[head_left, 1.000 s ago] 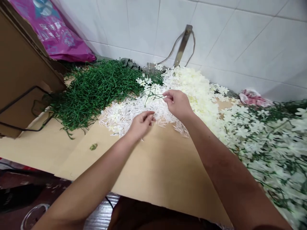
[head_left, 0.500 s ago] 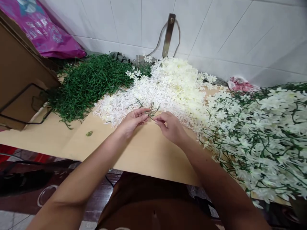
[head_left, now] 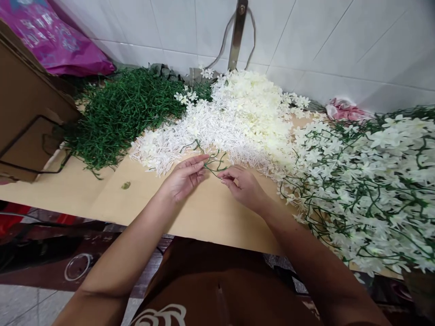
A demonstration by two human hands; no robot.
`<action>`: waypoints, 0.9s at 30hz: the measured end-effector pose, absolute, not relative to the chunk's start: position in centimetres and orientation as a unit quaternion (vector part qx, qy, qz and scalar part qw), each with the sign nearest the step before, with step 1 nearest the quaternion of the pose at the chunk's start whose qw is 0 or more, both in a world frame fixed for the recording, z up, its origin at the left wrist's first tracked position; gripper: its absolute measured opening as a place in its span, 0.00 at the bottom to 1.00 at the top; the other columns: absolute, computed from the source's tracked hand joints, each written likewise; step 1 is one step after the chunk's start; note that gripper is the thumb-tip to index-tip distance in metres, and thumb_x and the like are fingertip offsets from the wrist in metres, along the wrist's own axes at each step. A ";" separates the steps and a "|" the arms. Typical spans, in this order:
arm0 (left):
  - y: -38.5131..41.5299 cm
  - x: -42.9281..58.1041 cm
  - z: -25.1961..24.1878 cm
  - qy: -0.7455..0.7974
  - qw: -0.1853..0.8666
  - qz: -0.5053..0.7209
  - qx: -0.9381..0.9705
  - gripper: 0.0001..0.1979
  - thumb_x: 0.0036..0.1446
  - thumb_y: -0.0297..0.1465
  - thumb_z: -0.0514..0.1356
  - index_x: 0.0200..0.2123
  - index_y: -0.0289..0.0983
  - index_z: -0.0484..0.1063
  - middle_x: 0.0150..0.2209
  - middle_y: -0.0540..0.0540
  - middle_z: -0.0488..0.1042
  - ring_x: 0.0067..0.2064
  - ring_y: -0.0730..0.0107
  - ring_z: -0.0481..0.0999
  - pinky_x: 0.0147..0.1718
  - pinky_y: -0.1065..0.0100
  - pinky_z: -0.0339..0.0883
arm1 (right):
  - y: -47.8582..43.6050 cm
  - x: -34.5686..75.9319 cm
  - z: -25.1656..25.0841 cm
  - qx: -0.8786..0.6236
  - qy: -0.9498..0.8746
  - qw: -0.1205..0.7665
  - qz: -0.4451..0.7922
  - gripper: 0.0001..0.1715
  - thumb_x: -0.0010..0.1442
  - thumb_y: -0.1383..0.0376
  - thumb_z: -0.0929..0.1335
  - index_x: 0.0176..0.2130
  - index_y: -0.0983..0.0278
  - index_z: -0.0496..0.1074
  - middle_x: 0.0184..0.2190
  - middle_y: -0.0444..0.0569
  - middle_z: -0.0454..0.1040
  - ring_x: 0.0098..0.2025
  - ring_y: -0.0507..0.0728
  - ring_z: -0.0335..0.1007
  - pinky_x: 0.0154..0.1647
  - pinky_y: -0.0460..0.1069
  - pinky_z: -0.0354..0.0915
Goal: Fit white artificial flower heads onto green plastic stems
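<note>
A branching green artificial stem (head_left: 212, 170) is stretched between my two hands above the board. My left hand (head_left: 186, 175) pinches it between thumb and fingers, palm turned partly up. With thumb and fingertips closed, my right hand (head_left: 243, 184) grips one thin end of the same stem; whether a small flower part is there too, I cannot tell. Just beyond my hands lies a heap of white thin-stalked pieces (head_left: 207, 129), with cream artificial petals (head_left: 258, 104) piled against it. Green stems (head_left: 125, 108) form a tangled pile at the left.
Finished-looking white flower sprays (head_left: 367, 190) are heaped at the right. A cardboard box (head_left: 30, 108) with a black wire handle and a purple bag (head_left: 68, 45) stand at the left. A metal bracket (head_left: 237, 40) leans on the tiled wall. A small greenish scrap (head_left: 125, 185) lies on the board (head_left: 204, 222).
My right hand has moved slightly right and down, and more of the green stem shows between my hands. The whole view has shifted a little.
</note>
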State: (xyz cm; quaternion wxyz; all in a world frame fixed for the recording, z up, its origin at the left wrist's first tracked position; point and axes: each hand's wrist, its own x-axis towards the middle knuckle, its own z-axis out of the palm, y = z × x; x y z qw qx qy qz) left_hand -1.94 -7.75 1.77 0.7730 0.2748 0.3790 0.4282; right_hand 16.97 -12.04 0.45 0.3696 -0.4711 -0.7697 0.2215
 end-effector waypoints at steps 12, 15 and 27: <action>-7.7 -5.4 1.8 0.445 0.629 0.598 0.220 0.02 0.54 0.24 0.62 0.32 0.35 0.73 0.24 0.52 0.67 0.27 0.80 0.69 0.26 0.78 0.63 | -14.2 18.1 -1.2 -0.496 -0.730 0.403 0.242 0.08 0.58 0.70 0.66 0.37 0.62 0.75 0.29 0.49 0.76 0.31 0.56 0.69 0.33 0.52 0.66; -7.9 -5.8 0.5 0.494 0.528 0.621 0.303 0.03 0.53 0.26 0.62 0.34 0.36 0.72 0.30 0.51 0.70 0.32 0.78 0.71 0.33 0.77 0.64 | -14.8 17.8 -0.9 -0.487 -0.739 0.411 0.220 0.08 0.58 0.72 0.66 0.37 0.63 0.74 0.27 0.48 0.75 0.32 0.56 0.69 0.34 0.51 0.66; -11.7 -4.3 1.2 0.413 0.724 0.392 0.389 0.26 0.44 0.46 0.71 0.40 0.32 0.79 0.25 0.48 0.72 0.28 0.75 0.69 0.30 0.73 0.62 | -16.2 15.5 0.7 -0.320 -0.839 0.408 0.166 0.10 0.63 0.75 0.63 0.36 0.64 0.71 0.29 0.50 0.76 0.33 0.54 0.69 0.36 0.50 0.69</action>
